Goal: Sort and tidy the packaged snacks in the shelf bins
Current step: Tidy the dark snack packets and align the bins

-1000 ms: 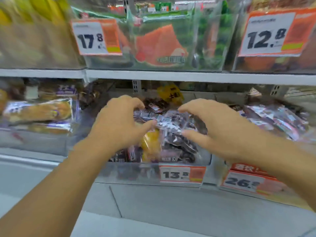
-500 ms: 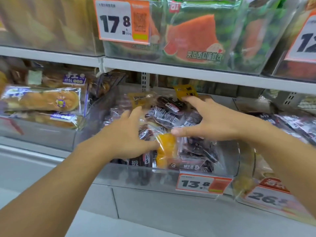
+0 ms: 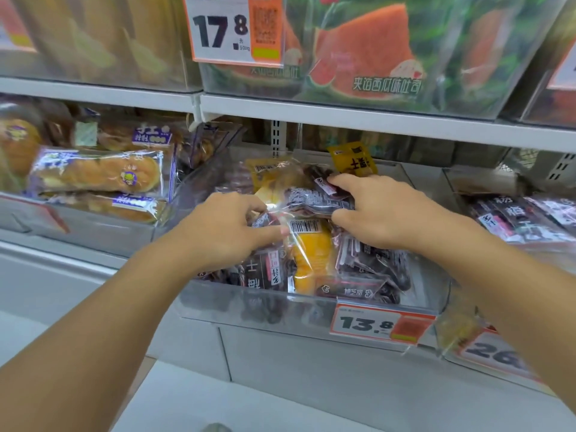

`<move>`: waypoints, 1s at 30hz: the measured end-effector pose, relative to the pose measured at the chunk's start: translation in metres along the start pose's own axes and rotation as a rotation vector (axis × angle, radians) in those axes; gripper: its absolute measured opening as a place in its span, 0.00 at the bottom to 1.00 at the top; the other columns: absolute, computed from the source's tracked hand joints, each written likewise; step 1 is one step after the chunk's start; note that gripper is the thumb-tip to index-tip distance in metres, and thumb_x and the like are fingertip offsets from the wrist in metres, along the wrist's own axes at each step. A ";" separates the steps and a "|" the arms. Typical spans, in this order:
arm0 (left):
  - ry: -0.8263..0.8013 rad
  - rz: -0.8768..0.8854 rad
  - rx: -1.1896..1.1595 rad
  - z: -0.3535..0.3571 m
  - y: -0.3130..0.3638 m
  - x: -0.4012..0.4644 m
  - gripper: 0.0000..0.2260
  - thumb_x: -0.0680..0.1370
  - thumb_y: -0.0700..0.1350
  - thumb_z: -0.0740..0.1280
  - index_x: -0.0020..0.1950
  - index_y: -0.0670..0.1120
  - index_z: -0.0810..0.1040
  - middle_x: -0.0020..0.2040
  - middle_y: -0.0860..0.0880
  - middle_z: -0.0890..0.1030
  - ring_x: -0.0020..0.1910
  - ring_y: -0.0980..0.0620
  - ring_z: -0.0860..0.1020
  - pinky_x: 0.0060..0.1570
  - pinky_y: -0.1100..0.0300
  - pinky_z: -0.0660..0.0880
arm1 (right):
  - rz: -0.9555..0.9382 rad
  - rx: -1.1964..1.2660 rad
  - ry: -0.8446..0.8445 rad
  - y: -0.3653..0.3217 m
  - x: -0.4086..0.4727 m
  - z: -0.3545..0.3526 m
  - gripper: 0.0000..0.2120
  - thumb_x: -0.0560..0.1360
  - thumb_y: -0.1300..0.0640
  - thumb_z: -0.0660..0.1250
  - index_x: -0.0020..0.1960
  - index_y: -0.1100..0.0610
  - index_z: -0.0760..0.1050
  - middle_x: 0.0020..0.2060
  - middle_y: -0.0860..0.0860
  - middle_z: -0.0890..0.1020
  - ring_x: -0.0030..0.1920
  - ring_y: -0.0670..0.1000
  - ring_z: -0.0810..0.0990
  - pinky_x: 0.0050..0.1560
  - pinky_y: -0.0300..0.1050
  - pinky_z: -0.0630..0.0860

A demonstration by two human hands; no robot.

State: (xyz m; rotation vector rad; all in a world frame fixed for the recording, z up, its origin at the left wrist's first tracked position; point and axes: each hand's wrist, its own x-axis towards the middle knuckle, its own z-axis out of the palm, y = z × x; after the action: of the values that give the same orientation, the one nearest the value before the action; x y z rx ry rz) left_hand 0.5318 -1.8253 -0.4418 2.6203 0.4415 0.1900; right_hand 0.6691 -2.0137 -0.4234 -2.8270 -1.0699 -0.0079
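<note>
Our left hand (image 3: 224,232): fingers curled, pinching near end of dark clear-wrapped snack packet (image 3: 314,201). Our right hand (image 3: 383,213): forefinger and thumb clamp same packet's far end. Packet lies atop heap in clear plastic bin (image 3: 237,304), mid-shelf. Yellow snack packet (image 3: 311,260) just below, near bin's front wall. Orange-white 13.8 price tag (image 3: 380,324) at bin's front right corner.
</note>
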 end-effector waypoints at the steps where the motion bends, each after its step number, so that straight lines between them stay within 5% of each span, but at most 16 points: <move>1: 0.049 0.017 0.027 0.000 0.001 -0.001 0.28 0.74 0.66 0.68 0.69 0.52 0.76 0.62 0.47 0.81 0.59 0.49 0.79 0.57 0.54 0.75 | -0.002 0.004 0.000 0.000 -0.001 0.000 0.31 0.78 0.39 0.58 0.78 0.39 0.53 0.74 0.52 0.69 0.69 0.61 0.71 0.65 0.58 0.72; 6: 0.097 0.004 -0.036 0.006 0.003 -0.002 0.26 0.75 0.61 0.71 0.70 0.53 0.72 0.53 0.51 0.79 0.48 0.53 0.79 0.44 0.58 0.77 | 0.039 -0.050 -0.039 -0.015 0.007 0.003 0.43 0.70 0.33 0.68 0.78 0.40 0.50 0.72 0.54 0.67 0.68 0.64 0.69 0.65 0.60 0.72; 10: 0.103 -0.113 -0.389 0.003 -0.004 0.005 0.25 0.74 0.56 0.74 0.67 0.53 0.72 0.58 0.52 0.76 0.50 0.52 0.80 0.38 0.62 0.72 | 0.026 -0.069 0.129 -0.020 0.017 0.008 0.28 0.75 0.43 0.66 0.73 0.38 0.62 0.62 0.51 0.77 0.57 0.62 0.77 0.57 0.61 0.78; 13: 0.287 -0.159 -0.654 -0.007 -0.008 0.008 0.21 0.75 0.51 0.74 0.65 0.53 0.70 0.55 0.52 0.77 0.45 0.52 0.81 0.39 0.60 0.78 | -0.020 -0.048 0.195 -0.017 0.015 0.009 0.21 0.78 0.47 0.62 0.70 0.39 0.66 0.57 0.51 0.79 0.53 0.61 0.78 0.53 0.60 0.79; 16: 0.540 -0.193 -0.475 -0.015 -0.018 0.007 0.20 0.76 0.50 0.74 0.64 0.52 0.70 0.55 0.54 0.75 0.44 0.57 0.76 0.39 0.68 0.73 | -0.085 0.030 0.277 -0.017 0.012 0.007 0.19 0.80 0.46 0.61 0.70 0.41 0.67 0.56 0.51 0.79 0.54 0.61 0.77 0.51 0.59 0.78; 19: 0.435 -0.235 -0.035 -0.006 -0.020 0.007 0.26 0.75 0.52 0.74 0.68 0.47 0.69 0.66 0.45 0.69 0.53 0.46 0.76 0.54 0.54 0.72 | -0.180 0.184 0.332 -0.032 0.015 0.004 0.15 0.80 0.44 0.63 0.66 0.40 0.71 0.52 0.47 0.80 0.51 0.56 0.77 0.48 0.56 0.78; 22: 0.263 -0.292 0.121 0.005 -0.010 0.008 0.28 0.76 0.50 0.73 0.69 0.40 0.65 0.71 0.40 0.61 0.62 0.37 0.73 0.55 0.51 0.71 | -0.250 0.231 0.340 -0.059 0.024 0.008 0.09 0.79 0.45 0.63 0.58 0.40 0.74 0.46 0.46 0.79 0.48 0.56 0.77 0.46 0.56 0.78; 25: 0.234 -0.296 0.004 -0.002 -0.014 0.009 0.29 0.73 0.52 0.76 0.67 0.41 0.70 0.66 0.41 0.68 0.60 0.42 0.74 0.53 0.52 0.73 | -0.195 0.224 0.330 -0.090 0.035 0.018 0.10 0.76 0.46 0.64 0.57 0.40 0.75 0.49 0.48 0.76 0.52 0.59 0.77 0.50 0.57 0.78; 27: 0.254 -0.314 -0.233 -0.010 -0.019 0.006 0.33 0.66 0.53 0.80 0.66 0.42 0.73 0.56 0.43 0.76 0.47 0.48 0.76 0.38 0.58 0.75 | -0.105 0.281 0.255 -0.112 0.042 0.022 0.14 0.74 0.44 0.67 0.59 0.42 0.76 0.55 0.51 0.74 0.57 0.60 0.75 0.54 0.56 0.77; 30: 0.305 -0.331 -0.506 -0.015 -0.019 -0.005 0.46 0.69 0.42 0.78 0.79 0.43 0.53 0.57 0.49 0.75 0.39 0.58 0.72 0.31 0.63 0.66 | -0.038 0.491 0.086 -0.133 0.046 0.020 0.26 0.67 0.40 0.74 0.63 0.46 0.76 0.64 0.52 0.74 0.63 0.59 0.72 0.60 0.55 0.75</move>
State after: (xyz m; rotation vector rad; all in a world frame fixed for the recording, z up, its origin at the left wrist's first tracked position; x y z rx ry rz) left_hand 0.5186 -1.8046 -0.4377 1.9958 0.8049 0.5192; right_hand 0.6155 -1.8821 -0.4262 -2.3461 -0.9504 0.1129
